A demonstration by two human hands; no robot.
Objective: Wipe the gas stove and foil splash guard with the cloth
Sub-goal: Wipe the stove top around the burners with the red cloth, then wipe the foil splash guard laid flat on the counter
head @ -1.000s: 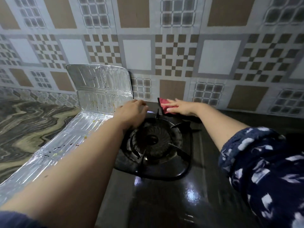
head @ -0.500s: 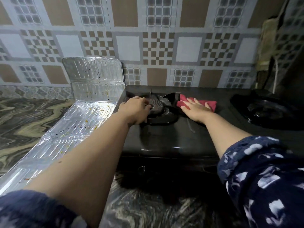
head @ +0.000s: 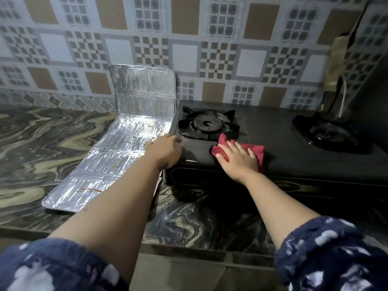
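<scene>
The right hand [head: 238,159] lay flat, fingers spread, pressing the red cloth [head: 257,151] on the stove [head: 273,131] top near its front edge. The left hand [head: 165,152] rested loosely curled on the stove's left corner, beside the speckled foil guard [head: 126,143] on the worktop [head: 31,143].

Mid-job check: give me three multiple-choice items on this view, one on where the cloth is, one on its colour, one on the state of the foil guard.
1. Where is the cloth?
A. on the stove top in front of the left burner
B. on the foil
C. on the right burner

2. What colour is it?
A. blue
B. red
C. white

3. What state is the foil splash guard in?
A. spotless
B. crumpled into a ball
C. speckled with food bits

Key: A, the right hand presses it flat on the stove; B, it shows red; C, spots dot the foil.
</scene>
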